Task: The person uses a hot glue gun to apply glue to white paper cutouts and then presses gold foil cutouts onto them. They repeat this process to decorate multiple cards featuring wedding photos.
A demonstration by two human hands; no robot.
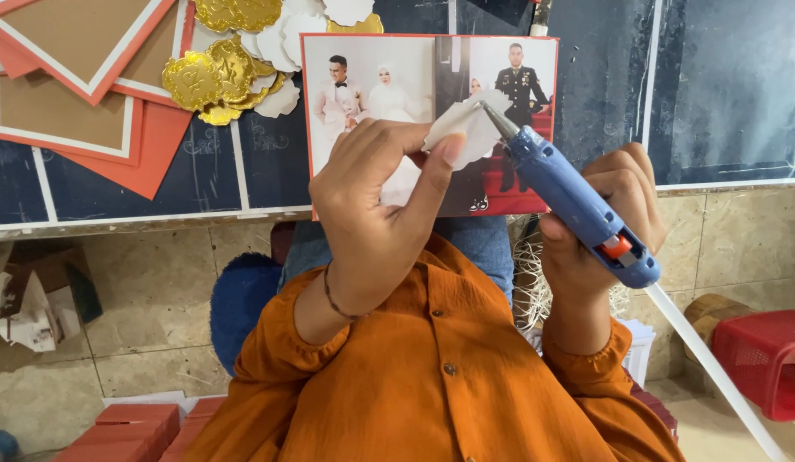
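Head view: dark mat (201, 171) over tiled floor (149, 291).

Red boxes (128, 423) stacked at lower left.

Left hand (376, 201) pinching white scalloped paper piece (468, 127), right hand (616, 214) holding blue glue gun (577, 205), nozzle touching paper

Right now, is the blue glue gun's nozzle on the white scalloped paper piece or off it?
On it. The blue glue gun in the right hand has its metal tip against the white scalloped paper piece, pinched by the left hand fingers.
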